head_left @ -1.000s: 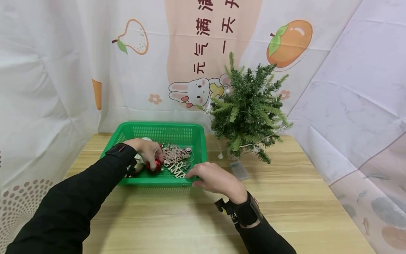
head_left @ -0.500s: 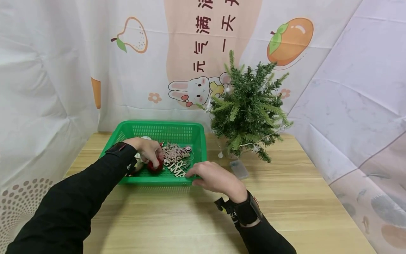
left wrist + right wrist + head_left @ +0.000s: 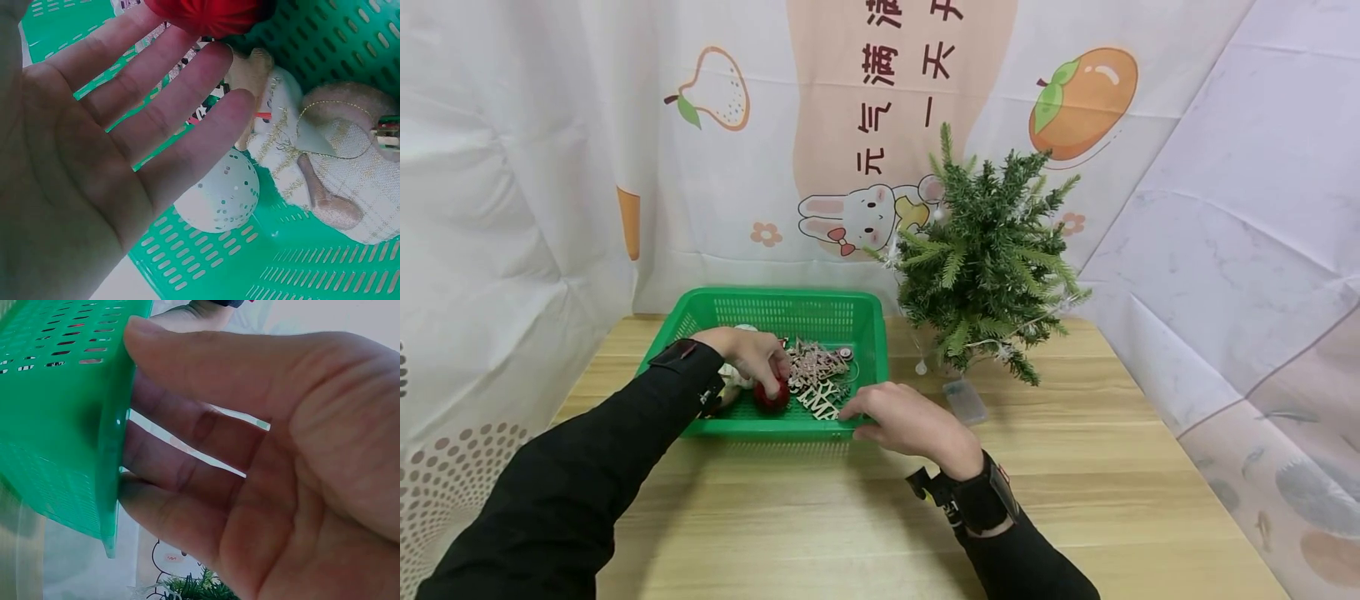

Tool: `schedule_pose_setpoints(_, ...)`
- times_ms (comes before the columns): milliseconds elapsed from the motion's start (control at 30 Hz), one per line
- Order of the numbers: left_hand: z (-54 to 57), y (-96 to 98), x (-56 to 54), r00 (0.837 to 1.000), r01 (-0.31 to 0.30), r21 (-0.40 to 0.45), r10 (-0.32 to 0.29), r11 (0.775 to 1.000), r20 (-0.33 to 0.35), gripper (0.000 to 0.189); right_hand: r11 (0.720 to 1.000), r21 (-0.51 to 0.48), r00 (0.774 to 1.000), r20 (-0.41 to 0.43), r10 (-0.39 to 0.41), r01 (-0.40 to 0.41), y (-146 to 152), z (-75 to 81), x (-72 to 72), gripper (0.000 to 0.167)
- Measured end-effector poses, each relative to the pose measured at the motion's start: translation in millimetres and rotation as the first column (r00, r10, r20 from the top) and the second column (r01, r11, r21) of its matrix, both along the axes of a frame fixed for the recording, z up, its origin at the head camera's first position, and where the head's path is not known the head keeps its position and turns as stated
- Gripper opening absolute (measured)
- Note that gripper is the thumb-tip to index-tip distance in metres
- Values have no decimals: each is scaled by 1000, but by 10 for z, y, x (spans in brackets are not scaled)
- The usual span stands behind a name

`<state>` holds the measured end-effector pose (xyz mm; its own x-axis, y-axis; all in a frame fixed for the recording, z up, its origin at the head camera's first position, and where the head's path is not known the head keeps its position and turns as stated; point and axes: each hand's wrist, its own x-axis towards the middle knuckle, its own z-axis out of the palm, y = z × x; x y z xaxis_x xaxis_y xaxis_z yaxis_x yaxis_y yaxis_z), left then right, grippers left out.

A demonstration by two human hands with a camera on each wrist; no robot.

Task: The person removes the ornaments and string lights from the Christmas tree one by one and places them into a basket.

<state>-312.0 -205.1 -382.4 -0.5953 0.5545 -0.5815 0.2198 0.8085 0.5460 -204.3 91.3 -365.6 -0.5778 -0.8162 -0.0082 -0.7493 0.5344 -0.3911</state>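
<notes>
My left hand (image 3: 754,357) reaches down into the green plastic basket (image 3: 820,428) and pinches a red ball ornament (image 3: 772,400). In the left wrist view the red ball (image 3: 215,17) sits at the fingertips, partly cut off by the top edge; the thumb is hidden there. Below the fingers are a white speckled ball (image 3: 228,194) and a plush snowman-like ornament (image 3: 281,131) with a gold cord. My right hand (image 3: 917,423) grips the basket's front right rim, with its thumb on the near side and fingers beyond.
Pale wooden-looking letter ornaments (image 3: 822,400) and pinkish glittery pieces (image 3: 816,362) lie in the basket's right half. A small artificial Christmas tree (image 3: 988,258) with string lights stands behind right on the wooden table (image 3: 1075,467). A clear plastic box (image 3: 966,402) lies before it.
My left hand and the red ball have shifted slightly right and nearer within the basket. The right hand keeps its place on the rim.
</notes>
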Motion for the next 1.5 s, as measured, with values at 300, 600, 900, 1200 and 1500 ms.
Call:
schedule_pose_setpoints(300,54,81,53,990,62,32,-57,998,-127,47,1000,8,1000,3,-4,4,12,29,5,27)
schedule_pose_setpoints(600,349,182,112,964,124,264,-53,957,-261,40,997,-28,997,-10,74,-74,144,121,13,31)
schedule_pose_setpoints(900,911,422,218,925,59,569,168,820,-339,34,980,-130,989,-43,144,-148,537,655,19,27)
schedule_pose_setpoints(1200,1450,815,172,884,-94,760,405,643,-234,41,951,-285,975,-215,61,-123,1085,1408,-87,24)
schedule_pose_setpoints(1500,1797,1132,67,876,-213,683,446,699,-183,53,923,-267,922,-198,-334,277,1550,2024,-497,26)
